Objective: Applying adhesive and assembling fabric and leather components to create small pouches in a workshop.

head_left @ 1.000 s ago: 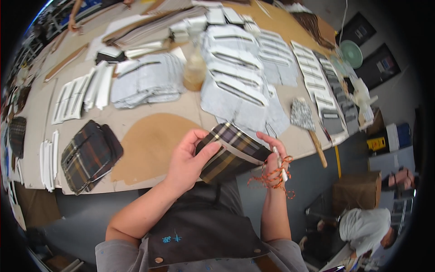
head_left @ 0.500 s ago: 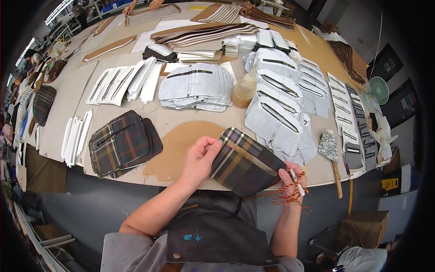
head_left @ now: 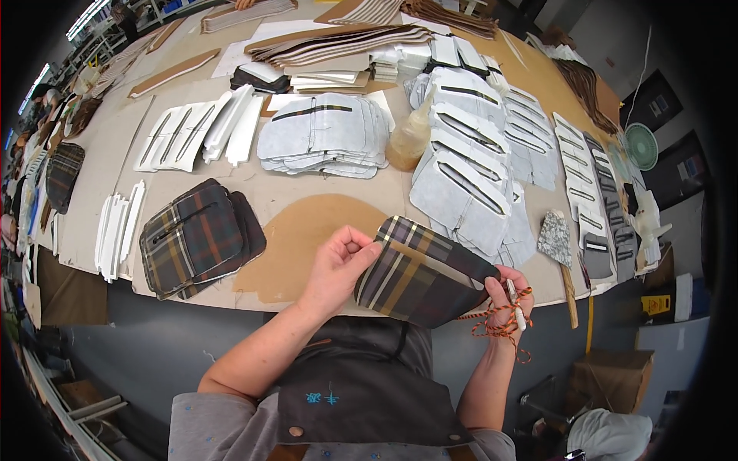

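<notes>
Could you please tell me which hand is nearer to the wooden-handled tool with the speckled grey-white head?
Right. The right hand is left of the tool, not touching it; the left hand is much farther left.

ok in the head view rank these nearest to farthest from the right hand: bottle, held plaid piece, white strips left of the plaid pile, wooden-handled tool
1. Held plaid piece: gripped by the right hand
2. Wooden-handled tool: to the hand's right
3. Bottle: up and to its left
4. White strips: far left, beyond the plaid pile
</notes>
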A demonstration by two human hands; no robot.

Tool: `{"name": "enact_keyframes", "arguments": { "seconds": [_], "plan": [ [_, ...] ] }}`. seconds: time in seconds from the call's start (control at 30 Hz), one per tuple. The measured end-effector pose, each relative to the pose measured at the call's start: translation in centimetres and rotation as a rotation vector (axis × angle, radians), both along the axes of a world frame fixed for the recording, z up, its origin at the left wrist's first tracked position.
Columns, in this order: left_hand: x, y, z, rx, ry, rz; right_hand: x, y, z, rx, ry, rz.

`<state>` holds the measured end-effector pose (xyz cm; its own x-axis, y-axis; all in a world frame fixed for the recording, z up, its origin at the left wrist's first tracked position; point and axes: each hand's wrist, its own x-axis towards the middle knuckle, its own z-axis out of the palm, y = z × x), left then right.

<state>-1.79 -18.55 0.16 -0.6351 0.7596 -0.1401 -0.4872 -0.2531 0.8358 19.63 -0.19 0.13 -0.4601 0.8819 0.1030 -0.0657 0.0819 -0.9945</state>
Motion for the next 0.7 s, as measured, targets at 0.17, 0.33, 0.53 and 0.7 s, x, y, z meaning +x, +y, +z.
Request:
{"name": "enact_keyframes", "arguments": {
  "seconds": [0.17, 0.33, 0.53, 0.7],
  "plan": [
    [-0.2, 0.1, -0.6, -0.002, -0.057, -0.066, 0.8, 0.2, 0.3, -0.015, -0.034, 0.006],
    [0.0, 0.3, -0.3, 0.036, -0.056, -0.082, 1.2, 0.5, -0.4, -0.001, -0.058, 0.038],
    [-0.2, 0.5, -0.2, 0.055, -0.021, -0.122, 1.1, 0.4, 0.0, 0.028, -0.120, 0.029],
    [-1.6, 1.2, 1.7, -0.110, 0.384, -0.182, 1.6, 1.3, 1.4, 0.228, -0.158, -0.012]
  ]
}}
